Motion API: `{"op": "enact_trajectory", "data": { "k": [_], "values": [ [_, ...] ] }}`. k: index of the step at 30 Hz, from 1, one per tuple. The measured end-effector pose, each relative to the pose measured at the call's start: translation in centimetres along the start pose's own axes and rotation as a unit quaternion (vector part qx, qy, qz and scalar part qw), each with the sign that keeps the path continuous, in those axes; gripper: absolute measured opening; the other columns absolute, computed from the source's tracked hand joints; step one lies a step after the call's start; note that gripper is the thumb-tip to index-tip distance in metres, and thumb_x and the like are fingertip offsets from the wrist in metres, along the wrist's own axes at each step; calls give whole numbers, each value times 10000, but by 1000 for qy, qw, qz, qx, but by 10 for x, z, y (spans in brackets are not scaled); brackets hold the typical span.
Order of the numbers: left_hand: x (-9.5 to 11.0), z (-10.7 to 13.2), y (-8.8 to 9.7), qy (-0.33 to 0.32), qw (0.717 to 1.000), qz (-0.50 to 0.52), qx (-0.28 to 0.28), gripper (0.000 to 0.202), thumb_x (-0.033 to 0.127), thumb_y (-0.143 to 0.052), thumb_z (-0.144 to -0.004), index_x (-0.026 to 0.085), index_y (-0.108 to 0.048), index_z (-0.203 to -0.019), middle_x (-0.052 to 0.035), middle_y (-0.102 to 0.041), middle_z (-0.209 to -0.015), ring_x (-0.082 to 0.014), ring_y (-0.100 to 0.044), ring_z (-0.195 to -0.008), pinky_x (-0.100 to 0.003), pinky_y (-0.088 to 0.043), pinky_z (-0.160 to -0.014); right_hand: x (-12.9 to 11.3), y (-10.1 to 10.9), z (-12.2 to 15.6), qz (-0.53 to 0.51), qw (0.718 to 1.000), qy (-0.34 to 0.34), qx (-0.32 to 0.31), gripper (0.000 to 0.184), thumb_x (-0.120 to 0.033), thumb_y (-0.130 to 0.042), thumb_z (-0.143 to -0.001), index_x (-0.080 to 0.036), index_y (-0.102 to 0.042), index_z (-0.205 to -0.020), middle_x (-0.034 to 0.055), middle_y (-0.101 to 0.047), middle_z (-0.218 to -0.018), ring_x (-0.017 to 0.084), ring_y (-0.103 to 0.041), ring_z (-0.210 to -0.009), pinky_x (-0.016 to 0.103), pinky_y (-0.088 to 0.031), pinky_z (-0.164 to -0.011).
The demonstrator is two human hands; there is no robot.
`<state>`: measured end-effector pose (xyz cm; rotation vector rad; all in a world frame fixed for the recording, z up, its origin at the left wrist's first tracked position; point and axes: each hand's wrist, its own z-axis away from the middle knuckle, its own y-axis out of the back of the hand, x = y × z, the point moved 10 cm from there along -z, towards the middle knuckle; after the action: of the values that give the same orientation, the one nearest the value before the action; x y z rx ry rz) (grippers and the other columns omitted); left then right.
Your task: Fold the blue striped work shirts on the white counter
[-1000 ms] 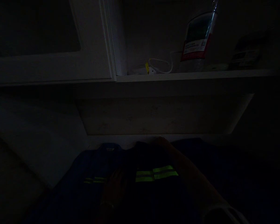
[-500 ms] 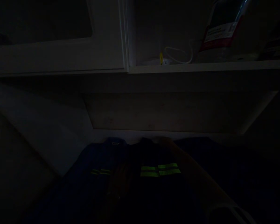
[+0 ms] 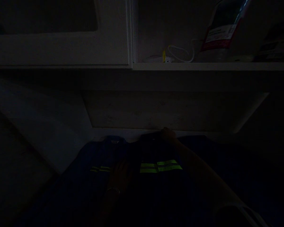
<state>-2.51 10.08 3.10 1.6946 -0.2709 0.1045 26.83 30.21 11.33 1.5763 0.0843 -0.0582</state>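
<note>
The right grip [image 3: 168,135] sits at the top of the middle jacket [image 3: 151,153], just beside its collar [image 3: 146,136]; its fingers look curled, but in this darkness I cannot tell whether they have closed on the cloth or only rest there. The left grip [image 3: 120,175] lies with fingers spread, seemingly flat and holding nothing, below and to the left of the right one, about where the middle jacket meets the blue jacket [image 3: 94,154]. The middle jacket's bright stripes [image 3: 169,165] run below the right grip and to the right of the left grip. To the right of the right grip lies another dark jacket [image 3: 194,142], partly behind the forearm [image 3: 203,167]. Just above the right grip is the panel [image 3: 132,110], and higher up the shelf [image 3: 203,66] with a cord [image 3: 180,52] and a pouch [image 3: 221,31]. The likeliest trouble, I judge, is a slip: if the right grip has only a pinch near the collar, the cloth's weight could pull it free. The jackets sit close and their edges vanish in the gloom, so a tug could drag the blue jacket too, especially with the left grip on that border. The forearm slants past the dark jacket and could rumple it. Raised sharply, the right grip might knock the shelf.
</note>
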Motion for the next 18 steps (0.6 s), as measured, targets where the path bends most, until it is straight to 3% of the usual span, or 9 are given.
{"op": "enact_trajectory", "data": {
  "k": [3, 8, 12, 15, 18],
  "values": [
    [0, 0, 0, 0, 1000, -10, 3, 498, 473, -357, -945, 256, -543, -1352, -52, -480, -1484, -267, -393, -1375, -518, -244, -1148, 0, 10, 13, 0, 999, -21, 36, 375, -325, -365, -973, -193, -644, -1187, 165, -580, -1286, 283, -621, -1105, 385, -486, -885],
    [-2, -2, -3, 6, 1000, -14, -1, 499, 477, -352, -942, 267, -535, -1357, -48, -472, -1491, -270, -396, -1372, -526, -253, -1139, 2, 19, 36, -29, 998, -33, 51, 540, -531, -326, -966, -187, -532, -1329, 177, -560, -1315, 279, -613, -1116, 382, -485, -881],
    [1, 1, 3, 1, 1000, -23, 12, 498, 476, -347, -943, 266, -528, -1356, -56, -486, -1478, -275, -406, -1357, -532, -260, -1124, 23, 27, 66, -62, 997, -10, 32, 558, -541, -315, -969, -179, -511, -1346, 166, -599, -1293, 296, -585, -1162, 409, -452, -932],
    [4, 4, 4, 0, 1000, -15, 17, 509, 482, -340, -944, 243, -528, -1353, -73, -477, -1482, -286, -388, -1364, -537, -247, -1126, 55, 21, 112, -87, 996, 14, -23, 414, -464, -425, -947, -205, -646, -1184, 117, -682, -1169, 275, -620, -1098, 371, -446, -930],
    [4, 1, 5, 4, 998, 66, 11, 504, 487, -442, -902, 215, -569, -1308, -106, -495, -1461, -308, -383, -1361, -550, -214, -1141, 93, 6, 189, -144, 986, 38, -80, 349, -417, -461, -924, -216, -706, -1068, 58, -720, -1076, 233, -645, -1024, 319, -470, -896]
  ]
}}
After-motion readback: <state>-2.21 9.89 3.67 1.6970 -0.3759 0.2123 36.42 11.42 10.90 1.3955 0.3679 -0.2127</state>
